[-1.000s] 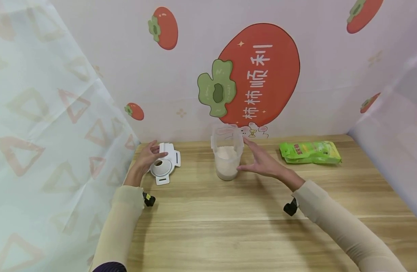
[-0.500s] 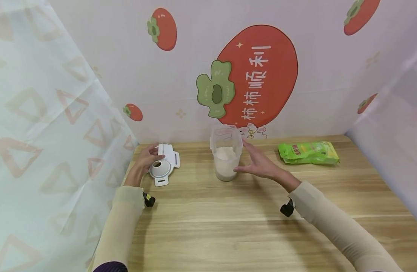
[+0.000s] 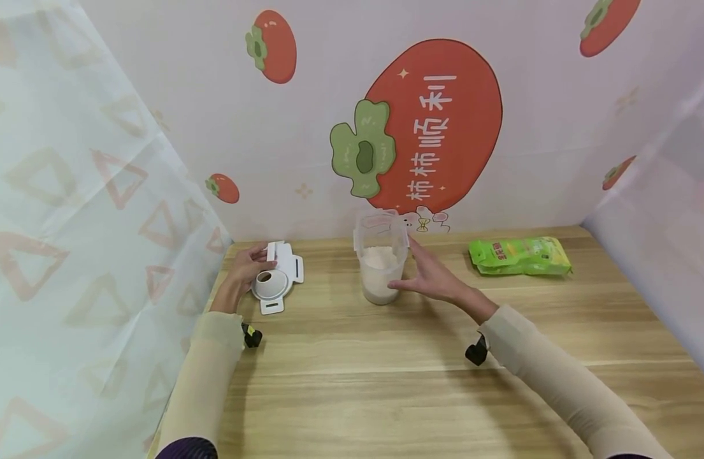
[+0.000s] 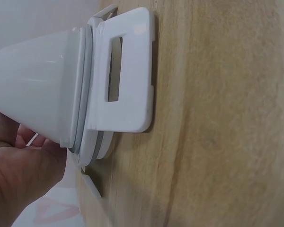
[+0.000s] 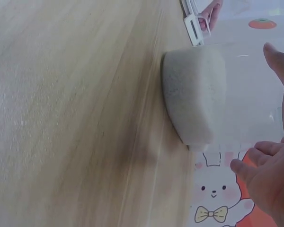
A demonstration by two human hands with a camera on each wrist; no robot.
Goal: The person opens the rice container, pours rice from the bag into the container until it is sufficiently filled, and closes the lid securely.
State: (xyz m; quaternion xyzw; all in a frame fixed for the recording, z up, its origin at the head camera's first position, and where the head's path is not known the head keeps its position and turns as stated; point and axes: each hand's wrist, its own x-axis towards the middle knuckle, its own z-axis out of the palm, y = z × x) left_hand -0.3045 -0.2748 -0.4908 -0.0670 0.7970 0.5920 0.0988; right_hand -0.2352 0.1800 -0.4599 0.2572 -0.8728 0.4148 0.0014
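At the left, a white plastic lid (image 3: 284,268) with a cone-shaped cup and slotted side tabs lies on the wooden table. My left hand (image 3: 248,266) pinches its raised flap, the thumb in front and the fingers behind. In the left wrist view, the lid's cup (image 4: 40,80) partly hides that hand. A clear plastic container (image 3: 380,255) stands upright near the back wall, its lower part filled with white grains or powder (image 5: 191,94). My right hand (image 3: 432,271) spans the container's right side with thumb and fingers spread. Firm contact there is not plain to see.
A green packet (image 3: 520,256) with printing lies at the back right of the wooden table (image 3: 352,382). Behind stands a wall sheet (image 3: 306,140) with persimmon pictures; another patterned sheet (image 3: 99,255) closes the left side.
My right hand has moved slightly left, its thumb reaching further across the container's front. The left hand has settled closer on the lid's flap. The container and packet have not moved.
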